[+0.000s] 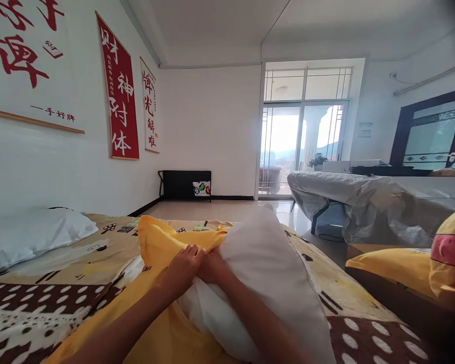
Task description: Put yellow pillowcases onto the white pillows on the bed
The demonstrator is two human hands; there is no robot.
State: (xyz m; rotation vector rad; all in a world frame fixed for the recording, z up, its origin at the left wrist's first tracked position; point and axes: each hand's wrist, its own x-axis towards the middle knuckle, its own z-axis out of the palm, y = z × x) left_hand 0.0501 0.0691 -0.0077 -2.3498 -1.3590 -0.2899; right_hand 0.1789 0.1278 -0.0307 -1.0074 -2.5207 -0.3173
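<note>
Head view: left hand [182, 267] clamps the yellow pillowcase [157, 242] at the middle of the bed [41, 303] — fingers curled shut. Right hand [212, 270] touches it, pressed against the white pillow [267, 263]; its grip is hidden. Second pillow [34, 232] lies near the bed's left edge.

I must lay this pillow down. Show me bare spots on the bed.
Bare bedspread lies between the spare pillow at left and the yellow case. A narrower strip runs right of the upright pillow to the bedspread's edge. The middle is crowded: left hand and right hand meet there.
</note>
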